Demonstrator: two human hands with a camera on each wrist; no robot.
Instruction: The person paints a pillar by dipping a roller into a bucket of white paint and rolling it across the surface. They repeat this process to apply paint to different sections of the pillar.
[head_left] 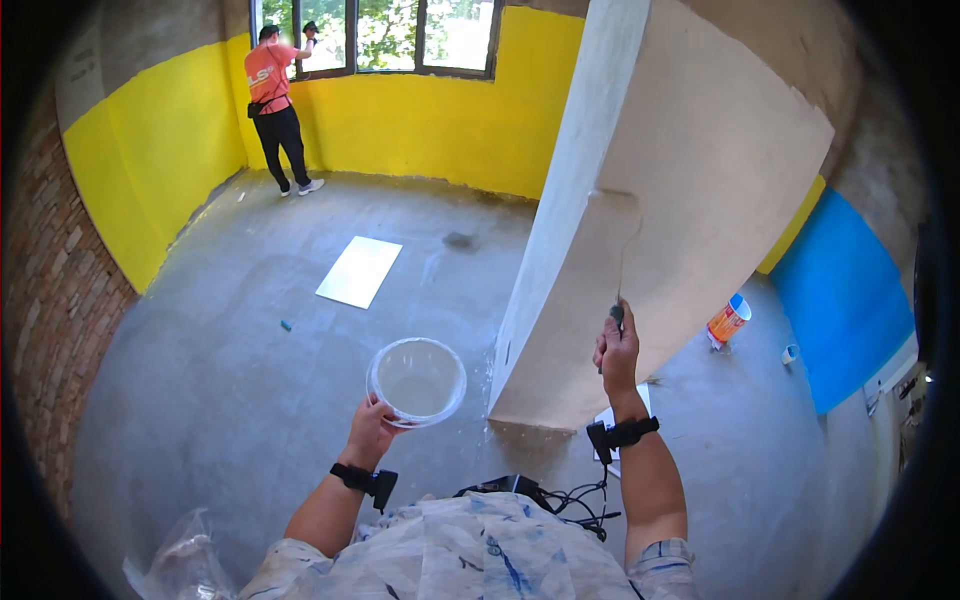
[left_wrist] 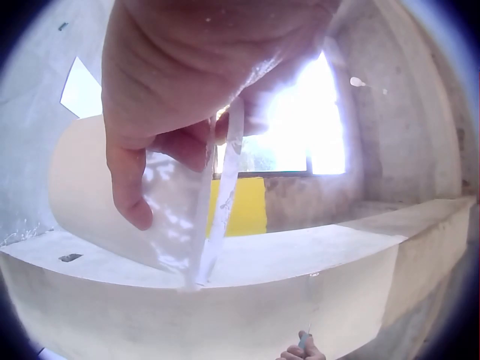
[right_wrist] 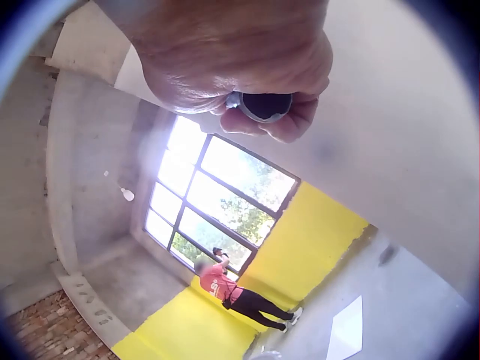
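My left hand [head_left: 372, 425] holds a clear round plastic container [head_left: 417, 381] by its rim at waist height, left of the white pillar [head_left: 690, 170]. In the left wrist view my fingers [left_wrist: 131, 191] pinch the container's clear wall [left_wrist: 180, 225]. My right hand [head_left: 617, 355] is raised and grips the dark handle [head_left: 617, 317] of a paint roller. Its thin wire runs up to the roller head [head_left: 612, 203], which lies against the pillar's white face. The right wrist view shows my right hand [right_wrist: 225, 52] curled round the handle's round end [right_wrist: 259, 105].
Another person [head_left: 275, 105] in an orange shirt stands at the far window [head_left: 390, 35]. A white sheet [head_left: 359, 271] lies on the concrete floor. An orange paint can [head_left: 728, 320] and a small cup [head_left: 789, 354] sit right of the pillar. Cables [head_left: 565, 497] lie by my feet.
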